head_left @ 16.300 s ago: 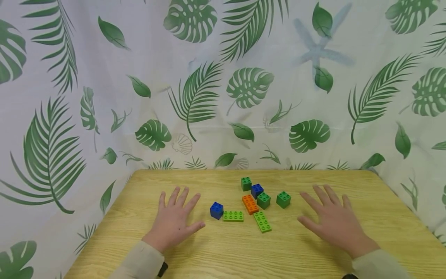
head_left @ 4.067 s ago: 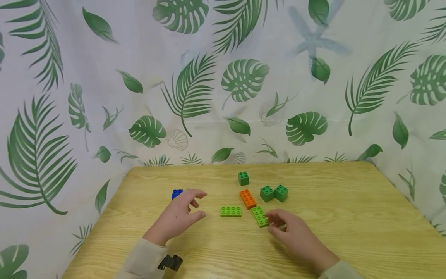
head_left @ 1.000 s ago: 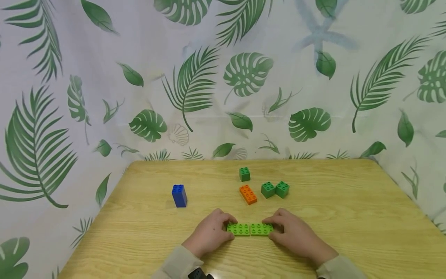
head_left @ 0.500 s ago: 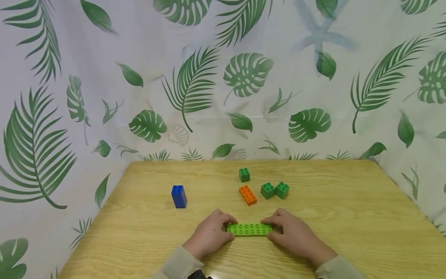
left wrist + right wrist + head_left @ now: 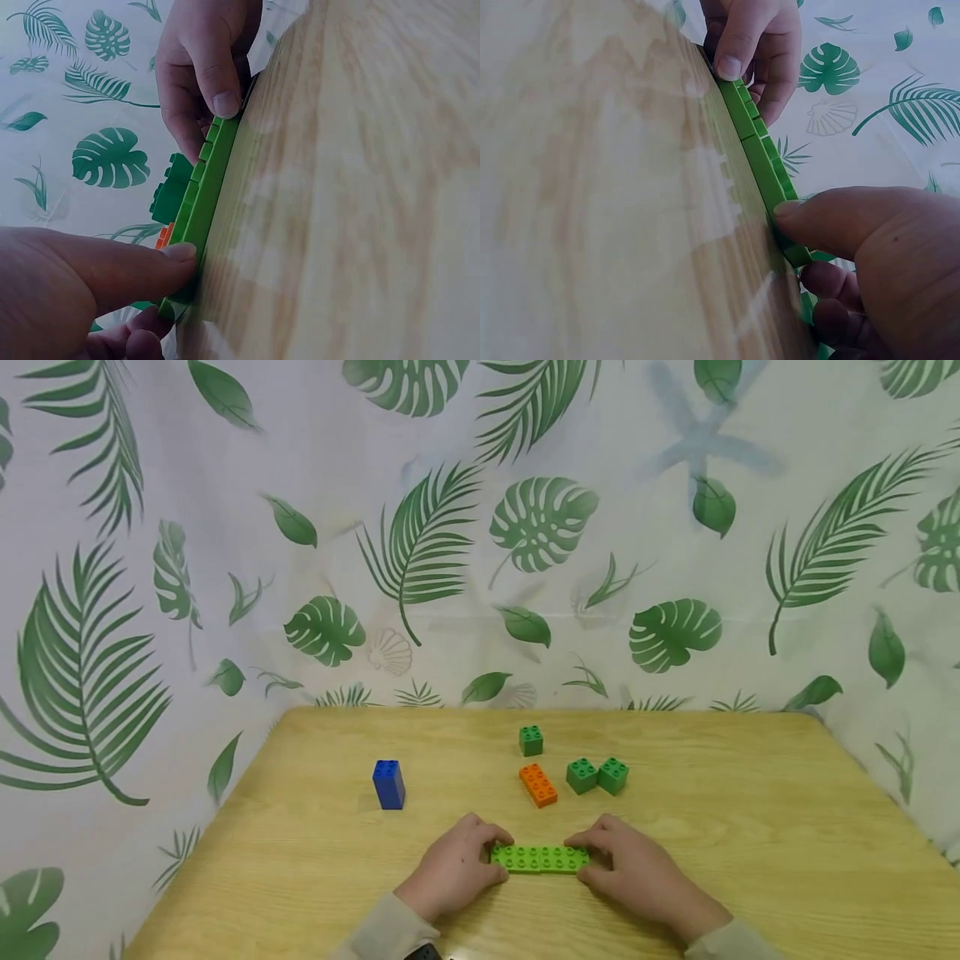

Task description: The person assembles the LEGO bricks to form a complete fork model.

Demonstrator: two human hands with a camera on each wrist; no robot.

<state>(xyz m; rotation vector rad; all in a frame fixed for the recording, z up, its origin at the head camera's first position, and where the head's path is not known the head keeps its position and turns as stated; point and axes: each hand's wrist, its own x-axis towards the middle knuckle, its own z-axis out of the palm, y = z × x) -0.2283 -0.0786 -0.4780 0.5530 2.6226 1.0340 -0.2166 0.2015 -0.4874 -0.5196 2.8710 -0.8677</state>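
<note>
Two flat lime-green toy bricks lie end to end on the table in front of me, their short ends touching. My left hand (image 5: 457, 867) pinches the left lime brick (image 5: 521, 860) by its outer end, thumb on the near side and fingers on the far side. In the same way my right hand (image 5: 637, 872) pinches the right lime brick (image 5: 561, 860). Both wrist views show thumbs against the bricks' near long side; in the right wrist view a thin seam crosses the lime row (image 5: 759, 154). Studs face up.
Behind the hands lie an orange brick (image 5: 537, 786) and three green bricks, one farther back (image 5: 531, 741) and two side by side (image 5: 582, 776). A blue two-brick stack (image 5: 389, 785) stands to the left. A leaf-patterned cloth (image 5: 450, 568) hangs behind the wooden table (image 5: 750, 827).
Earlier, both hands lay spread and the bricks were scattered. The two blue bricks are now stacked at left. The lime bricks came forward into a row, and the narrow gap between them has closed.
</note>
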